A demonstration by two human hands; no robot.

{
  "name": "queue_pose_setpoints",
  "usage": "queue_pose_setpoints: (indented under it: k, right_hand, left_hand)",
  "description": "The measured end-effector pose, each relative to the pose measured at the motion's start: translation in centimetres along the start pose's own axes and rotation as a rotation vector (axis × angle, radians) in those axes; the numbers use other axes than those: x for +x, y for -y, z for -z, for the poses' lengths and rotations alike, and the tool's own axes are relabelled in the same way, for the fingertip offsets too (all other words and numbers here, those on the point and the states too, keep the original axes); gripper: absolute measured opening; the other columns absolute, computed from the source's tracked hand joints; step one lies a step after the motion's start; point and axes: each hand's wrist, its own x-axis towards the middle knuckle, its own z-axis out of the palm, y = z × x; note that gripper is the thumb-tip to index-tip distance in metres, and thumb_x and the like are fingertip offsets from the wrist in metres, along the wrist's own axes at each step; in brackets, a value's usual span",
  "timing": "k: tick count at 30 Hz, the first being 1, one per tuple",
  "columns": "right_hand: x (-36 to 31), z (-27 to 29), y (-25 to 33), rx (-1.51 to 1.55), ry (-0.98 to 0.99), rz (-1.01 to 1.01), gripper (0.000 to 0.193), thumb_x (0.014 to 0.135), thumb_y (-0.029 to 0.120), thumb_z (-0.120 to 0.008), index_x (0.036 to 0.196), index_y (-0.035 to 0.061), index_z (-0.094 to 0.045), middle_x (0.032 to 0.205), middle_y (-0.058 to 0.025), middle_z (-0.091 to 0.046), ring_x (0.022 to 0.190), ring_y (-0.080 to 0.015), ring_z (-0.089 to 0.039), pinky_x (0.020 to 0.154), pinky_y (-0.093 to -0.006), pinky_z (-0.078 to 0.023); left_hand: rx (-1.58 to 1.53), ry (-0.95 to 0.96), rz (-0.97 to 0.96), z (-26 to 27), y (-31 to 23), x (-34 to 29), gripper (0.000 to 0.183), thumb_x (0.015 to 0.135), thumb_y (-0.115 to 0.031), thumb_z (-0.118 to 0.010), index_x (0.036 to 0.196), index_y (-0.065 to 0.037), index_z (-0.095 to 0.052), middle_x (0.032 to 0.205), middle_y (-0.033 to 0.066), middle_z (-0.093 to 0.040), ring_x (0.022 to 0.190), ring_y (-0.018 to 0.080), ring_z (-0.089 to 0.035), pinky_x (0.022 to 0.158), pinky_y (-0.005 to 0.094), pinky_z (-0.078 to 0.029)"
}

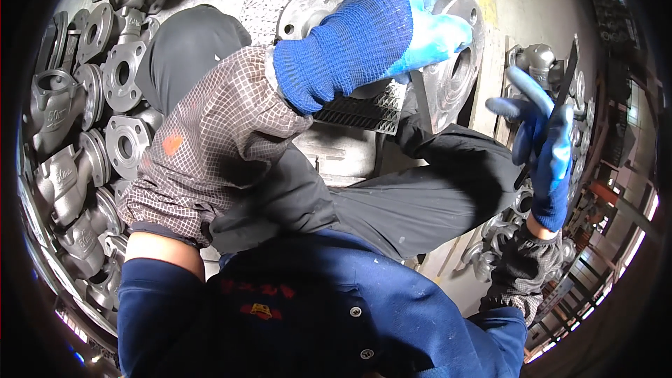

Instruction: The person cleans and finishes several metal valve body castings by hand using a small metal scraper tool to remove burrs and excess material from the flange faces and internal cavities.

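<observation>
- Foremost: flanged valve casting (pixel 458 91), bare grey metal, landmark for all entries; round bolt-holed flanges show either side of the left glove, the body between them mostly hidden.
- Counter (pixel 360 113), perforated metal, directly under the flanged valve casting.
- Left hand (pixel 413 31), blue knit glove with paler coated palm; over the top of the flanged valve casting, fingers bent beside its right flange; whether this grip is closed on anything cannot be told.
- Right hand (pixel 535 129), matching glove, right of the casting and well apart; grip with fingers spread, clasp on the bar unclear.
- Flat dark bar (pixel 572 63), long and narrow, right of the casting, crossing the right hand.
- Valve castings (pixel 59 119), grey, crowded together left of the casting.
- Further castings (pixel 539 59), right of it.
- Checked sleeve cover (pixel 217 115), left forearm, on the wearer's side of it.
- Dark trousers (pixel 427 199), likewise.
</observation>
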Motion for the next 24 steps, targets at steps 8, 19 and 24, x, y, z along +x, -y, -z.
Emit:
queue_pose_setpoints:
  k: [8, 19, 24]
  right_hand:
    - [-1.4, 0.1, 1.1, -0.144, -0.007, -0.146, 0.044, 0.098, 0.037, -0.038, 0.127, 0.0094, -0.055, 0.07, -0.0002, -0.061, 0.045, 0.001, -0.034, 0.043, -0.0157, -0.028]
    - [-1.1, -0.8, -1.5, 0.052, 0.101, -0.164, 0.072, 0.093, 0.061, -0.028, 0.131, 0.0033, -0.049, 0.067, -0.0031, -0.062, 0.042, -0.0002, -0.031, 0.041, -0.016, -0.026]
    - [-1.3, -2.0, -2.0, 0.052, -0.037, -0.135, 0.066, 0.096, 0.054, -0.025, 0.126, 0.0036, -0.054, 0.062, -0.003, -0.061, 0.039, -0.0009, -0.03, 0.039, -0.0169, -0.023]
  left_hand:
    - [-0.125, 0.011, 0.19, -0.1, -2.0, -0.5, 0.031, 0.084, -0.033, -0.064, 0.078, -0.002, -0.066, 0.066, 0.0011, -0.06, 0.054, 0.0062, -0.053, 0.05, 0.0213, -0.044]
    - [-0.099, 0.041, 0.069, -0.4, -1.3, -0.1, 0.031, 0.084, -0.033, -0.065, 0.08, -0.002, -0.066, 0.065, 0.0017, -0.059, 0.057, 0.0066, -0.054, 0.052, 0.0224, -0.044]
    - [-0.104, 0.047, 0.023, -0.7, -0.8, -0.1, 0.029, 0.085, -0.031, -0.066, 0.081, -0.002, -0.066, 0.066, 0.0019, -0.06, 0.058, 0.0067, -0.054, 0.054, 0.022, -0.044]
